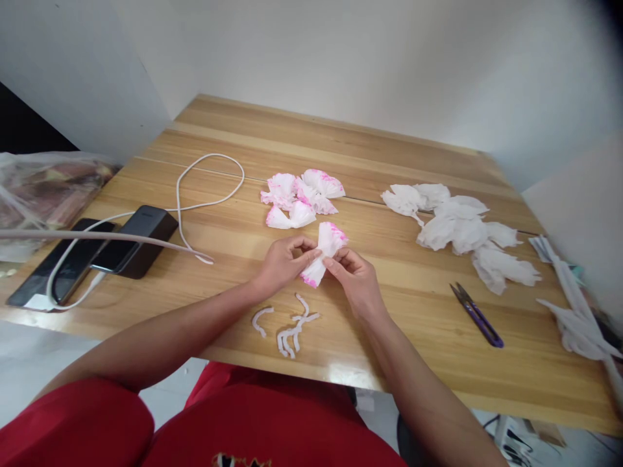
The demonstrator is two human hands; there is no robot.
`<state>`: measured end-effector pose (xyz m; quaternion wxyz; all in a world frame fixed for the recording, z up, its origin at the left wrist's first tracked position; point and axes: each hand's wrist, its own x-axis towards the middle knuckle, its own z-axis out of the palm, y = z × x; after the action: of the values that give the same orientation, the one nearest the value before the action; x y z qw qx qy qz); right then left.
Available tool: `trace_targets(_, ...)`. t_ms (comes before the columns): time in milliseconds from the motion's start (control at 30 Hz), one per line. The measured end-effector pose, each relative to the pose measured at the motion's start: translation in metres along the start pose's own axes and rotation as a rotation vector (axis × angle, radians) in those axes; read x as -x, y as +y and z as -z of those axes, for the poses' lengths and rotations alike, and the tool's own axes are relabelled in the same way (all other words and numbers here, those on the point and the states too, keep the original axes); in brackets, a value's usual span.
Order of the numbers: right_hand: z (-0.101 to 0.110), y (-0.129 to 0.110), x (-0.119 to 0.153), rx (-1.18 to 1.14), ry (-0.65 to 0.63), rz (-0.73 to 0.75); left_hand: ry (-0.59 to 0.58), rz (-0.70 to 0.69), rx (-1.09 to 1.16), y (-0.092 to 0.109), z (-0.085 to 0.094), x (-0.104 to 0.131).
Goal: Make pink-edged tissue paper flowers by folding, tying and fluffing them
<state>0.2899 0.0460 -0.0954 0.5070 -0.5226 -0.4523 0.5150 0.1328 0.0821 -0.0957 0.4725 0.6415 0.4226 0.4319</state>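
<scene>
Between both hands is a white tissue-paper bow [329, 241] with pink-tinted edges, gathered at its middle. My left hand [288, 263] pinches it from the left, thumb and fingers closed at the waist. From the other side my right hand [354, 275] grips the same waist with thumb and fingertips. Just beyond lie several similar pink-edged tissue bows [304, 194] in a cluster. Short white paper strips [294, 334] lie on the table nearer to me, below the hands.
Plain white tissue bows [455, 220] are heaped at the right, with purple-handled thread snips [477, 316] before them. On the left sit a black power bank [150, 227], a phone [63, 266] and a looping white cable [179, 194]. More white tissue [577, 324] lies by the right edge.
</scene>
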Motion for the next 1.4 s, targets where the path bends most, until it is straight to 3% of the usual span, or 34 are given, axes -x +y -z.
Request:
trace_targets(233,0.001,0.0025,0.0003,-0.011,-0.035,-0.013,0.033,-0.107,-0.11,0.0024,0.0005,0.0004)
trace_targets(433,0.0012,0.0021,0.0009,-0.027,-0.063,-0.016,0.039,-0.115,-0.135,0.0032,0.0003,0.0004)
trace_targets(1000,-0.0017,0.0037,-0.0008,-0.026,0.03,-0.032,-0.006,-0.196,-0.259,0.0006,0.001,0.0018)
trace_targets(1200,-0.0016,0.0023,-0.0012,-0.02,0.064,-0.03,-0.094,-0.251,-0.256,0.0052,0.0041,0.0021)
trace_targets(1400,-0.0014,0.0024,-0.0008,-0.036,0.055,-0.051,-0.046,-0.197,-0.274,0.0044,0.0024,0.0031)
